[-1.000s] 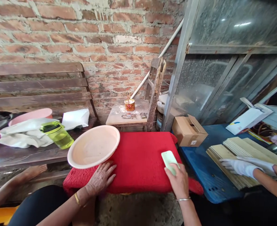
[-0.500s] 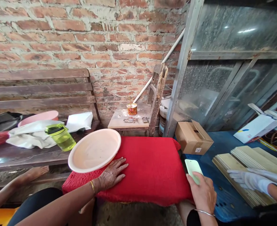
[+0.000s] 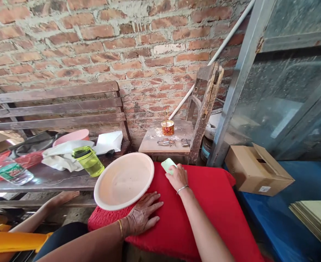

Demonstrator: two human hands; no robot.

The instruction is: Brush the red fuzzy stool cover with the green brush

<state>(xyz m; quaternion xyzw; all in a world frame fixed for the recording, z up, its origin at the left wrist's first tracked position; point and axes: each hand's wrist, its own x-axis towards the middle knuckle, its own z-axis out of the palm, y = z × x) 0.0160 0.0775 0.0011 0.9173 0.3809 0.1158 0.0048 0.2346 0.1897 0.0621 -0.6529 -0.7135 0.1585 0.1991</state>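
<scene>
My left hand (image 3: pixel 145 214) lies flat on the red cloth (image 3: pixel 204 214), fingers spread, with nothing in it. Just above its knuckles is the near rim of a pale pink plastic basin (image 3: pixel 124 180), tilted on the cloth's left side. My right hand (image 3: pixel 179 177), with a silver bracelet at the wrist, grips a mint-green mobile phone (image 3: pixel 168 166) over the far part of the cloth, right of the basin. Fingers cover the phone's near end. Whether the phone touches the cloth, I cannot tell.
A wooden bench (image 3: pixel 64 178) on the left bears a green water bottle (image 3: pixel 90 162) and a clear plastic bottle (image 3: pixel 15 173). Ahead, a chair (image 3: pixel 152 140) holds a tin (image 3: pixel 167 128) and padlocks. A cardboard box (image 3: pixel 258 169) sits on a blue surface (image 3: pixel 269 214) at right.
My right hand has carried the phone from the cloth's right edge to its far part near the basin. My left hand stays flat. The view has turned left; a co-worker's gloved hands have left it.
</scene>
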